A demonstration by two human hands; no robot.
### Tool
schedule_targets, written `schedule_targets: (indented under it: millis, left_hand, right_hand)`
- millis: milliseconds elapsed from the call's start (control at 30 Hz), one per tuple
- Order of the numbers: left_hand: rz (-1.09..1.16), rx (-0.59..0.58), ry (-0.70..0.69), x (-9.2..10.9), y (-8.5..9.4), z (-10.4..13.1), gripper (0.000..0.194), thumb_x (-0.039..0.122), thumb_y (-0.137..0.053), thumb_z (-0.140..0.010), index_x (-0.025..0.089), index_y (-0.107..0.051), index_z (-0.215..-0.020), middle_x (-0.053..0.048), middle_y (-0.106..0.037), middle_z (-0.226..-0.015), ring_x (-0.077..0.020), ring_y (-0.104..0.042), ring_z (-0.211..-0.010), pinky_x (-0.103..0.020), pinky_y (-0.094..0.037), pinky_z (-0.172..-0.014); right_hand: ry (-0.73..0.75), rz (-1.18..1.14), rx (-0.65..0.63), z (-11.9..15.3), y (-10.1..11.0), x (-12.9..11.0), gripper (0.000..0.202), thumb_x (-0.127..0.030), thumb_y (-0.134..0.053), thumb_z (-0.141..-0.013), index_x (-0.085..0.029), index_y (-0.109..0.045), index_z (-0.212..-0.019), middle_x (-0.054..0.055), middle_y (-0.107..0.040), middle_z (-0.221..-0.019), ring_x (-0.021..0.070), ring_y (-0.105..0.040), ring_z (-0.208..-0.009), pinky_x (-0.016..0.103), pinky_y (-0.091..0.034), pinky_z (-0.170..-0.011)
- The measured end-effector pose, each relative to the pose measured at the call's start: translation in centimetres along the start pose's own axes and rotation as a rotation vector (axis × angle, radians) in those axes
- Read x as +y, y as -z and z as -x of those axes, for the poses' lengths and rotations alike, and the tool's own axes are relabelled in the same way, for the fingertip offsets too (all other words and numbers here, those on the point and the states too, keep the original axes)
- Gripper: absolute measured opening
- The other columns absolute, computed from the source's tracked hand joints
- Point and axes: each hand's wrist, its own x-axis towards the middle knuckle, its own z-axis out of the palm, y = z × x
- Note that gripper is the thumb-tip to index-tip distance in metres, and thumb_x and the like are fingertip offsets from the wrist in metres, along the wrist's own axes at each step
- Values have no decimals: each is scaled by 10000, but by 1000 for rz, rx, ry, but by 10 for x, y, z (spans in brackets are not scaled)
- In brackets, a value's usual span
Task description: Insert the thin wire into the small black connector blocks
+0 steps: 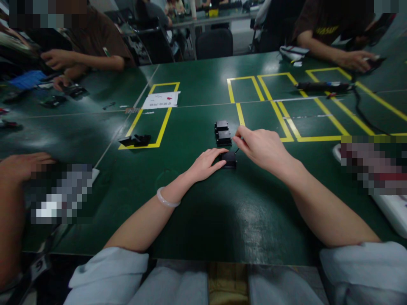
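Note:
A small black box-like part (pixel 229 160) lies on the green table. My left hand (pixel 208 163) rests at its left side, thumb and fingers closed on its edge. My right hand (pixel 259 146) is just above and to the right, its fingertips pinched on a thin dark tool (pixel 237 150) whose tip points down at the part's upper right corner. Beyond my hands stand two similar black parts, a nearer one (pixel 224 136) and a farther one (pixel 221 125), close together.
Yellow tape outlines (pixel 240 114) mark the green table (pixel 197 220). A white paper label (pixel 162 100) and black pieces (pixel 136 140) lie left. A black cable (pixel 359 101) and a white-edged device (pixel 386 212) are right. Other people's hands (pixel 356 60) work across the table and at left.

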Motion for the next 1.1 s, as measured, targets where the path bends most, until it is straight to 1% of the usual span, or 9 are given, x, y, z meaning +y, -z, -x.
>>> schedule_targets:
  millis: [100, 200, 267, 467, 533, 700, 800, 967, 1100]
  left_hand:
    - [1, -1, 2, 1, 1, 0, 441, 465, -403, -1023, 212, -487, -1374, -84, -590, -1373, -258, -553, -1222, -410, -418, -1035]
    - [1, -2, 8, 2, 2, 0, 446, 466, -399, -1024, 207, -486, -1376, -87, -590, -1371, -258, -550, -1224, -412, -418, -1036]
    - [2, -3, 7, 2, 1, 0, 448, 463, -399, -1024, 200, -487, -1376, -89, -589, -1371, -259, -549, -1223, -413, -419, -1035]
    - [-4, -2, 7, 0, 0, 0, 446, 473, -404, -1021, 217, -484, -1377, -82, -595, -1360, -259, -557, -1204, -420, -424, -1028]
    - [-4, -2, 10, 0, 0, 1, 441, 468, -405, -1021, 221, -482, -1378, -81, -595, -1360, -259, -555, -1208, -419, -424, -1030]
    - [-3, -2, 6, 1, 0, 0, 434, 460, -408, -1022, 220, -480, -1376, -78, -595, -1359, -256, -553, -1212, -416, -424, -1027]
    - [-1, -4, 7, 1, 0, 0, 438, 464, -406, -1023, 216, -482, -1375, -81, -594, -1361, -258, -554, -1213, -414, -424, -1025]
    - [2, -5, 10, 1, 1, 0, 444, 473, -404, -1021, 220, -482, -1377, -82, -593, -1364, -259, -557, -1205, -411, -425, -1022]
    - [10, -6, 13, 1, 1, 1, 451, 479, -394, -1022, 218, -485, -1380, -84, -592, -1364, -258, -551, -1214, -414, -422, -1031]
  right_hand:
    - [-25, 30, -8, 0, 0, 0, 390, -341, -236, -1018, -191, -575, -1138, 94, -735, -877, 219, -659, -728, 303, -215, -565]
    - [-13, -20, 1, 0, -1, 0, 371, -306, -254, -1007, -200, -528, -1234, 81, -742, -954, 209, -657, -746, 297, -239, -580]
    - [-6, -41, 4, 0, -1, 0, 368, -298, -259, -1003, -201, -511, -1252, 76, -741, -976, 203, -656, -756, 293, -252, -589]
    - [-29, 33, -32, -2, 0, 0, 411, -398, -248, -1018, -184, -581, -1127, 111, -733, -892, 235, -673, -785, 293, -259, -587]
    - [-39, 59, -27, -2, 0, 0, 405, -385, -242, -1020, -190, -580, -1125, 108, -732, -873, 239, -677, -776, 294, -242, -575]
    - [-26, 6, 18, -1, -3, 1, 360, -331, -258, -1011, -198, -512, -1230, 69, -734, -894, 217, -666, -726, 295, -210, -554]
    - [-25, -7, 27, -1, -3, 1, 349, -327, -267, -1008, -194, -527, -1201, 67, -734, -904, 217, -669, -742, 297, -214, -555]
    - [-26, 35, -8, -1, 0, 0, 405, -419, -259, -1017, -199, -590, -1095, 92, -733, -870, 240, -677, -771, 301, -222, -561]
    - [-31, 30, -13, -1, 0, 0, 386, -350, -245, -1013, -191, -566, -1157, 94, -730, -871, 230, -675, -757, 302, -216, -558]
